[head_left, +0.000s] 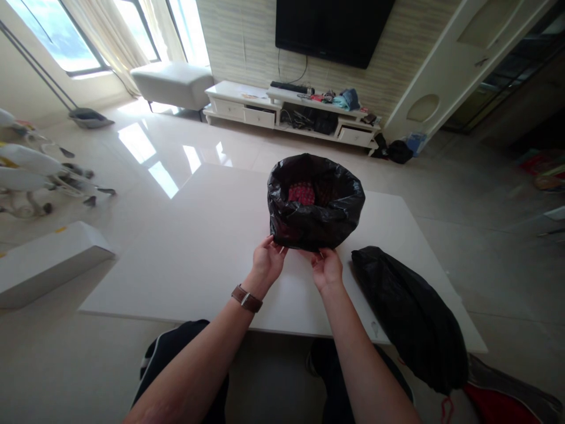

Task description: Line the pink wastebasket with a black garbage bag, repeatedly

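A black trash bag point(313, 227) stands with its mouth wide open over the white table, spread into a round shape. Inside it shows a pink-red dotted surface point(302, 193); I cannot make out what it is. My left hand point(268, 259), with a brown watch on the wrist, has its fingers curled at the bag's lower near left edge. My right hand point(327, 268) pinches the near edge a little to the right. Some fingertips are hidden under the plastic.
The white table point(176, 259) bears a long black bundle point(410, 318) at its right, overhanging the near edge. A white box point(53, 262) lies left. Beyond are a TV cabinet point(260, 118), a grey bench point(174, 82) and a dustpan point(90, 118).
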Tool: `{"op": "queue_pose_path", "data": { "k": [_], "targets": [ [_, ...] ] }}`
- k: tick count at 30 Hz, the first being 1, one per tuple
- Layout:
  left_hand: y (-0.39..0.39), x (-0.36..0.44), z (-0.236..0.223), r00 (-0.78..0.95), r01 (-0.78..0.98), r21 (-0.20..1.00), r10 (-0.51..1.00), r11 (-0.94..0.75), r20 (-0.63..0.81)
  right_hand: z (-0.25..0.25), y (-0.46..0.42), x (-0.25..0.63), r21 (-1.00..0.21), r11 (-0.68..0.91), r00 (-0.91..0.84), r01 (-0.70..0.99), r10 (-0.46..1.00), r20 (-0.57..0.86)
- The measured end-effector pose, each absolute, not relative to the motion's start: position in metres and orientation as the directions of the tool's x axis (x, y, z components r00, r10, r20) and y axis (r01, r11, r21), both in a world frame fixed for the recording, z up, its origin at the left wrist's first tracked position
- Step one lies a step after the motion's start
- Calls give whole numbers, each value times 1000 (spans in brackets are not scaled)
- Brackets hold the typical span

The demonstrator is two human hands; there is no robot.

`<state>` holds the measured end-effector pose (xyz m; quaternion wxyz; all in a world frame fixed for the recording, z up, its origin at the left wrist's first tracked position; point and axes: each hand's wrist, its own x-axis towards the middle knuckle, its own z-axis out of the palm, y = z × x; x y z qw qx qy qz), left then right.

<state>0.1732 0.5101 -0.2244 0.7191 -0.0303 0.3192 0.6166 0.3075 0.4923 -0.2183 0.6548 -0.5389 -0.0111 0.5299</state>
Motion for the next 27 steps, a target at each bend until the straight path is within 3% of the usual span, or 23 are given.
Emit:
{"op": "queue_pose_path", "data": {
  "k": [6,15,18,22,24,27],
  "targets": [
    [512,170,-221,46,-918,321,869,231,-492,-226,495,316,-732,-79,506,-676,672,-540],
    [517,169,-223,36,-896,382,893,228,-449,-232,497,321,-764,-29,543,-645,686,-484],
    [517,166,-226,-53,-859,472,882,199,-468,-234,496,324,-790,-41,582,-612,652,-485],
    [517,160,-228,-267,-692,709,867,132,-422,-235,496,333,-890,7,763,-457,518,-388],
    [518,159,-228,-262,-629,767,894,128,-364,-233,496,336,-931,48,812,-361,507,-289],
    [518,161,-227,-118,-628,754,935,191,-334,-228,495,333,-948,106,728,-301,667,-157]
  ]
}}
